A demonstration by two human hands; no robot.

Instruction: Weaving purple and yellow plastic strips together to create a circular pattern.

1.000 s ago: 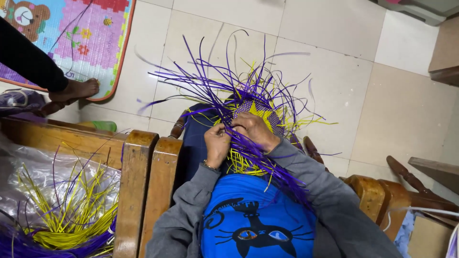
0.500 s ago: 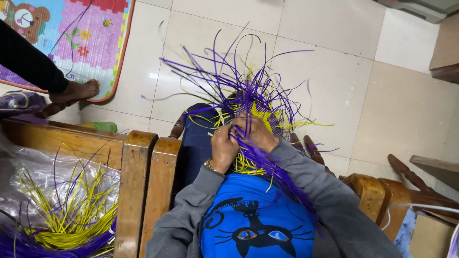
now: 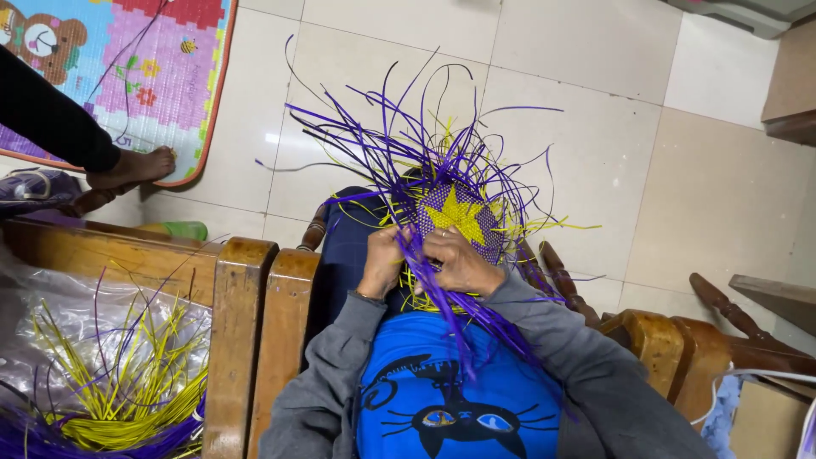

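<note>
A half-woven piece (image 3: 457, 217) of purple and yellow strips rests on my lap, a yellow star shape showing in its purple weave. Long loose purple strands (image 3: 399, 136) fan out from it over the floor. My left hand (image 3: 383, 259) grips the near left edge of the weave. My right hand (image 3: 457, 262) holds the near right edge, with a bunch of purple strands running under it toward my chest. Both sleeves are grey, over a blue shirt with a cat face.
Wooden chair arms (image 3: 255, 314) stand to my left, and a plastic bag of yellow and purple strips (image 3: 110, 382) lies beyond them. Another person's bare foot (image 3: 132, 166) rests on a colourful play mat (image 3: 144, 76). More wooden furniture (image 3: 671, 340) is at right.
The woven piece has turned in my hands, so its yellow star now faces up. My hands have drawn closer together on its near edge.
</note>
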